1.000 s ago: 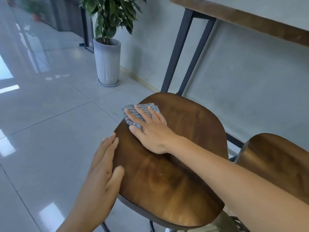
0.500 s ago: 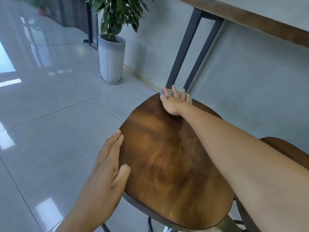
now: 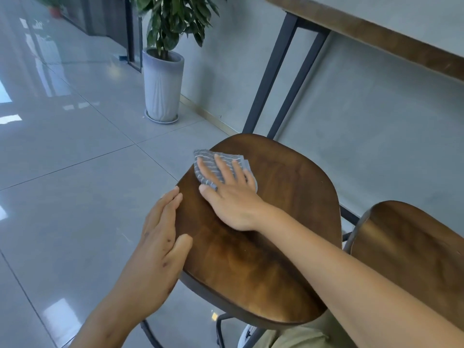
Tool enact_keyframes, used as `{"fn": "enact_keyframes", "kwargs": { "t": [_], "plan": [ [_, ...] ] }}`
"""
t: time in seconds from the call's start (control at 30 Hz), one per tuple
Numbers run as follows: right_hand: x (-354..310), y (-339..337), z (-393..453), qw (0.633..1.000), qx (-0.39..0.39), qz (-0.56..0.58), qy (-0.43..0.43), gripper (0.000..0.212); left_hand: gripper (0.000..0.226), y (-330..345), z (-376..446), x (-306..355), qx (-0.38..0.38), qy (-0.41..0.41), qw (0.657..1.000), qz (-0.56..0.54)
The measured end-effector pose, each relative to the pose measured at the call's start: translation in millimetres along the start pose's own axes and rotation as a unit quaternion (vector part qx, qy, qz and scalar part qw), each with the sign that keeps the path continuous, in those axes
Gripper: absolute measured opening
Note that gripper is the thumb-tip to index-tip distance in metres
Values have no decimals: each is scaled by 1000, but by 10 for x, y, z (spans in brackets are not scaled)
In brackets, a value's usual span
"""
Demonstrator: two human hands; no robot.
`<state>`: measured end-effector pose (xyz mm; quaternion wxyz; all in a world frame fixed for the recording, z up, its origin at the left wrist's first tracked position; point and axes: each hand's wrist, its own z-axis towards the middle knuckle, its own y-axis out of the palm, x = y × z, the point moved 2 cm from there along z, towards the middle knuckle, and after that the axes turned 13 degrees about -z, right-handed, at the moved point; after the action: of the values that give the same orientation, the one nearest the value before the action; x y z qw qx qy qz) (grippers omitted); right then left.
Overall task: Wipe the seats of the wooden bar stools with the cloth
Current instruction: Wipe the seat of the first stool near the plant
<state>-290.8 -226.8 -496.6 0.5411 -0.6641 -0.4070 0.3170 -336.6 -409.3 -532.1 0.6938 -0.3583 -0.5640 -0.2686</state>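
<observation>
stool seat, dark brown wood, is in the middle of my head view, with the grey striped cloth lying at its far left edge. my right hand presses flat on the cloth, fingers straight and a little spread. my left hand rests on the left rim of the seat, fingers straight and together, thumb on the wood. second stool stands just beside, on the right. potted plant is near the wall, well apart.
</observation>
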Motion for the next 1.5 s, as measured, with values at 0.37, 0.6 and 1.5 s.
{"fn": "enact_keyframes", "kwargs": {
  "t": [0.37, 0.6, 1.5],
  "plan": [
    [411, -167, 502, 996, -23, 12, 80, 52, 57, -254, 11, -31, 0, -8, 992, -122],
    [79, -196, 460, 982, -39, 47, 179, 56, 48, -491, -144, -111, 44, -1, 993, -111],
    [-126, -51, -238, 998, -29, 36, 47, 49, 40, -685, -376, 105, 80, 13, 993, -86]
  ]
}}
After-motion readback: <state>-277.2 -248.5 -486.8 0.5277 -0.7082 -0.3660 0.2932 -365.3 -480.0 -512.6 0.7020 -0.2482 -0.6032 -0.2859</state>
